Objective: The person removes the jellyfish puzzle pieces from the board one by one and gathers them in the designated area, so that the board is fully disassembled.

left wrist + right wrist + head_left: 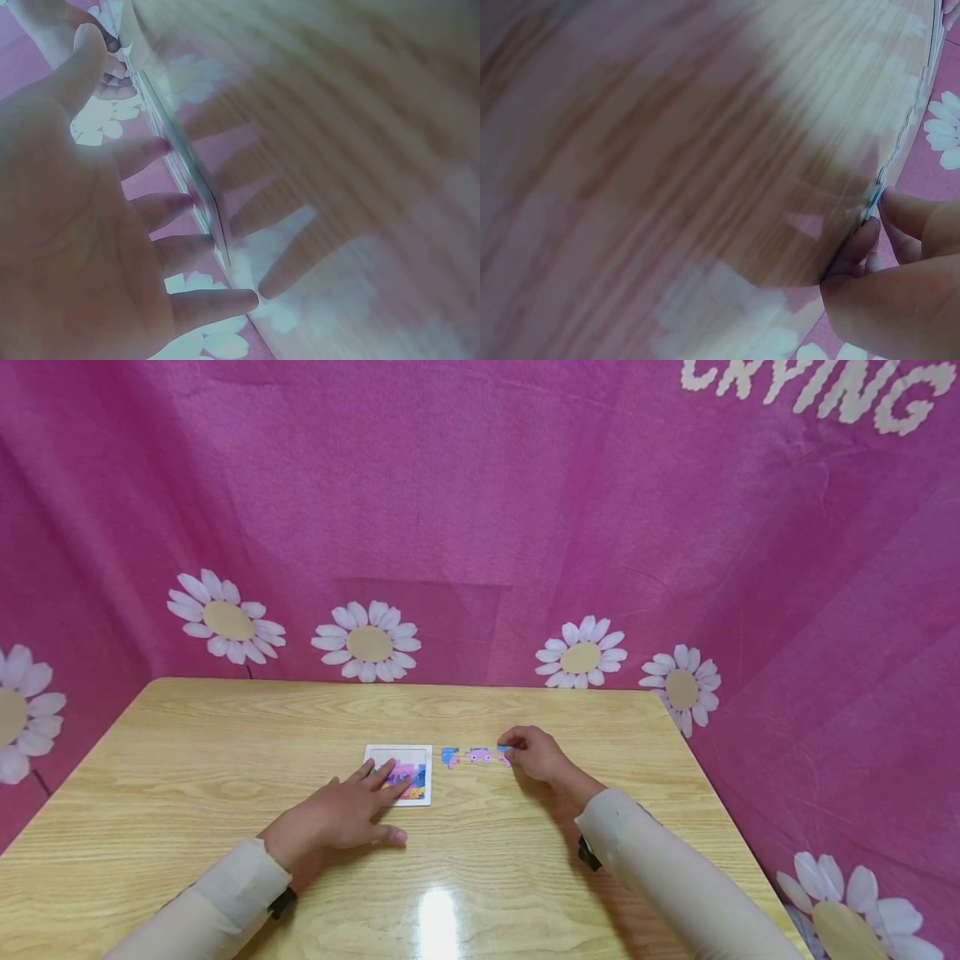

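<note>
A small white-framed jigsaw puzzle (430, 777) lies on the table, with colourful pieces filling its lower part and a pale bare strip along its top. My left hand (341, 810) rests on it, fingers spread and straight, the thumb out over the table. To the right of the frame lie loose pieces in a row: a blue and pink one (449, 756), then a pink one with eyes (478, 757). At the row's right end my right hand (537, 754) pinches a blue and pink puzzle piece (504, 748) between thumb and fingers, partly covering it. The left wrist view shows the left fingertips touching the frame.
The wood-grain table (465, 877) reflects a bright light near its front. Behind and beside it hangs a pink curtain (420, 485) printed with white daisies and lettering. A dark band is seen under each sleeve.
</note>
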`<action>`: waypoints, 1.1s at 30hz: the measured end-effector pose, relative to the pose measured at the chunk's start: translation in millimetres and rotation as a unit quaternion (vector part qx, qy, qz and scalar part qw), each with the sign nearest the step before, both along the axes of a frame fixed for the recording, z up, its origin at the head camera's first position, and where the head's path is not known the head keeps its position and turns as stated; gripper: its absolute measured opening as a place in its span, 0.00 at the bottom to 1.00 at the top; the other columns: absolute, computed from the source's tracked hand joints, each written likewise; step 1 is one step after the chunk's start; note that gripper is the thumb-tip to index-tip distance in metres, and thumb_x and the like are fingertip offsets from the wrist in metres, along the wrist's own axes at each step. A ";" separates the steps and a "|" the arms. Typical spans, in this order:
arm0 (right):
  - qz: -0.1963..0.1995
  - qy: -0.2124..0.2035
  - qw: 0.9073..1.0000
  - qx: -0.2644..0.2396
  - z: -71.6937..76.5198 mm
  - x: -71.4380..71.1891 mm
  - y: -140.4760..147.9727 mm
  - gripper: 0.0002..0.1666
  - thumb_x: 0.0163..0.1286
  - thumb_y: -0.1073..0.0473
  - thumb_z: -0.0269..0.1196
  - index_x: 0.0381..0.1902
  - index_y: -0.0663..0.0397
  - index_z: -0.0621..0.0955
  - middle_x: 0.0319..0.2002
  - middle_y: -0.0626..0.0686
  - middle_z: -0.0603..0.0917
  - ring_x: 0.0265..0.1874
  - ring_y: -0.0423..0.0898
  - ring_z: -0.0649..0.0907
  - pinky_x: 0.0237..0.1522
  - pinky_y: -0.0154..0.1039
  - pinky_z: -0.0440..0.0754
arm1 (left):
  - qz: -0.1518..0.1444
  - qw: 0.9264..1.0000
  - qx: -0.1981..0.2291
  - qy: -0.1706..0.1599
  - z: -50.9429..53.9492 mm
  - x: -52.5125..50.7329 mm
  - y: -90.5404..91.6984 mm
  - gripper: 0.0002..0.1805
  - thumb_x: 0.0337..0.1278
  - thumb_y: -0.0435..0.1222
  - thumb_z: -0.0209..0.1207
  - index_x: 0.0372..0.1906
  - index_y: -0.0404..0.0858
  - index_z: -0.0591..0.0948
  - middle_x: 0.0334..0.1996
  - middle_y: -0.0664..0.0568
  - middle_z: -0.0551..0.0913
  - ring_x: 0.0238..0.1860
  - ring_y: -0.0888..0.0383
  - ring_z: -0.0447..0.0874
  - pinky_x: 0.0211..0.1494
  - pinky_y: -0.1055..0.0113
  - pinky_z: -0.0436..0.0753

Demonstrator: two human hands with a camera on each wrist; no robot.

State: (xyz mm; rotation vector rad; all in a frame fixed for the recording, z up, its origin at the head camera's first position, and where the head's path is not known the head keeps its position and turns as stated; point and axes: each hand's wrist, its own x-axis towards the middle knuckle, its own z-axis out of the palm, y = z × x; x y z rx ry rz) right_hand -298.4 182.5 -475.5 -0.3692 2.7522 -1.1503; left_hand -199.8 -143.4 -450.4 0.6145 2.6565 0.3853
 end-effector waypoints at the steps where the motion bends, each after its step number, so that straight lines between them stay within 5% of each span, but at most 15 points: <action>1: 0.001 -0.001 1.000 -0.003 0.2 0.0 0.2 0.09 0.72 0.73 0.62 0.48 0.65 0.85 0.43 0.58 0.87 0.40 0.48 0.81 0.44 0.40 0.78 | 0.000 1.000 0.000 0.001 0.2 0.0 0.0 0.49 0.60 0.67 0.61 0.82 0.53 0.60 0.84 0.47 0.49 0.83 0.36 0.42 0.72 0.24 0.53; 19: -0.003 -0.018 0.999 -0.032 -0.1 -2.3 4.0 0.10 0.72 0.72 0.62 0.49 0.66 0.84 0.44 0.60 0.85 0.43 0.50 0.81 0.48 0.41 0.79 | 0.010 1.000 0.000 0.003 2.9 4.6 -4.9 0.50 0.58 0.68 0.61 0.81 0.52 0.63 0.83 0.40 0.49 0.82 0.33 0.41 0.71 0.23 0.54; 26: -0.007 -0.027 0.999 -0.041 -0.4 -1.2 2.9 0.10 0.73 0.72 0.61 0.50 0.66 0.84 0.47 0.60 0.86 0.41 0.48 0.80 0.42 0.37 0.77 | 0.018 1.000 0.010 -0.019 5.3 13.0 -17.0 0.49 0.61 0.67 0.59 0.81 0.50 0.62 0.82 0.34 0.47 0.81 0.31 0.40 0.70 0.23 0.54; 33: -0.014 -0.032 0.999 -0.039 1.0 -2.1 2.5 0.10 0.73 0.71 0.62 0.49 0.64 0.84 0.46 0.59 0.85 0.48 0.52 0.81 0.55 0.46 0.79 | 0.018 1.000 0.016 -0.010 6.0 22.5 -30.0 0.49 0.62 0.67 0.59 0.81 0.47 0.63 0.82 0.36 0.48 0.80 0.28 0.42 0.66 0.18 0.53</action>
